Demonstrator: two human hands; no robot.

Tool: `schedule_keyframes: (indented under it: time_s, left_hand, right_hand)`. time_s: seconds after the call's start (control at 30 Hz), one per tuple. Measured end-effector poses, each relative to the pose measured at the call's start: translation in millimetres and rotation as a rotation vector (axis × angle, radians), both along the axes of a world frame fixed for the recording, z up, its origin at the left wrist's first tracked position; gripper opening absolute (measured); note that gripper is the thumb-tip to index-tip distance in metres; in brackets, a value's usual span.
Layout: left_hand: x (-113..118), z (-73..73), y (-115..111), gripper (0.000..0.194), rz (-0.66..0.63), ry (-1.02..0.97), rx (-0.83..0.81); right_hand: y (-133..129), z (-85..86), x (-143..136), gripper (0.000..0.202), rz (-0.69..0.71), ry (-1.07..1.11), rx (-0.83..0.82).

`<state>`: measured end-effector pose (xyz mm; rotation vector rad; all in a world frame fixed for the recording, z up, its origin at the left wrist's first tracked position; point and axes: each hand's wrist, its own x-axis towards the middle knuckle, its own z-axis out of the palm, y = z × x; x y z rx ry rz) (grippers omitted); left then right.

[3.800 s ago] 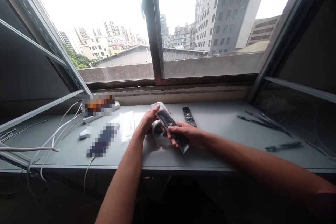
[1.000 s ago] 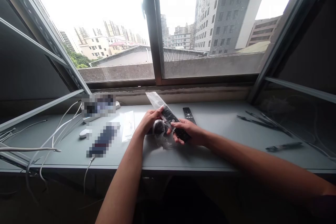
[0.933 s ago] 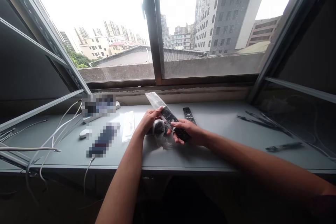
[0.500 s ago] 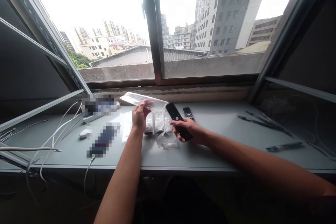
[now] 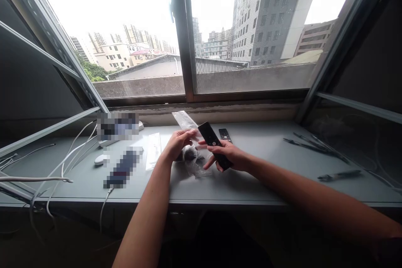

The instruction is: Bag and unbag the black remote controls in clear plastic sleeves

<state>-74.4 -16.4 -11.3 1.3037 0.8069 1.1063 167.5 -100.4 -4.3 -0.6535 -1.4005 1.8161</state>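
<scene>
Two bare hands meet above a pale gray desk (image 5: 266,184) in front of a window (image 5: 251,77). The left hand (image 5: 177,145) pinches a clear plastic sleeve (image 5: 183,120) between thumb and fingers; the sleeve's far end sticks up beyond the hand, toward the window. The right hand (image 5: 231,155) holds a black remote (image 5: 207,133) in the air, just right of the sleeve and out of it. The thumb lies across the remote's face, near a pale round button, while some fingers spread past its left edge toward the sleeve; whether they touch the plastic, I cannot tell. The remote slants, far end to the left. Beneath the hands, a dark bundle in clear wrapping (image 5: 190,153) rests on the desk, partly hidden by the left hand. A second remote (image 5: 225,134) lies just behind the right hand, and a white packet (image 5: 153,150) lies left of the left hand.
</scene>
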Motion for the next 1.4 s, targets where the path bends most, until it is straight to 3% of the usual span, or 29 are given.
schedule_keyframes:
  time_s: [0.1, 0.33, 0.53, 0.8, 0.97, 1.4]
  left_hand:
    - [-1.2, -0.1, 0.4, 0.04, -0.004, -0.037, -0.014]
    - [-9.3, 4.5, 8.8, 0.031, 0.242, -0.19, -0.134]
    - [-13.0, 10.4, 7.5, 0.036, 0.166, -0.256, -0.277]
    - [-17.2, 6.1, 13.8, 0.037, 0.26, -0.278, -0.305]
    - [-22.2, 0.5, 19.7, 0.032, 0.284, -0.317, -0.253]
    - [-16.6, 10.8, 9.0, 0.048, 0.269, -0.354, -0.262]
  right_hand:
    - [-1.0, -2.9, -0.1, 0.054, 0.068, -0.074, 0.012]
    - [-7.8, 2.3, -1.5, 0.059, 0.18, -0.28, 0.053]
    - [-7.9, 2.7, -0.6, 0.069, 0.233, -0.341, 0.061]
    - [-11.9, 8.5, -0.3, 0.056, 0.324, -0.359, 0.156]
    - [-13.1, 11.1, -0.6, 0.058, 0.361, -0.378, 0.163]
    - [-12.1, 7.8, -0.7, 0.057, 0.345, -0.306, 0.17]
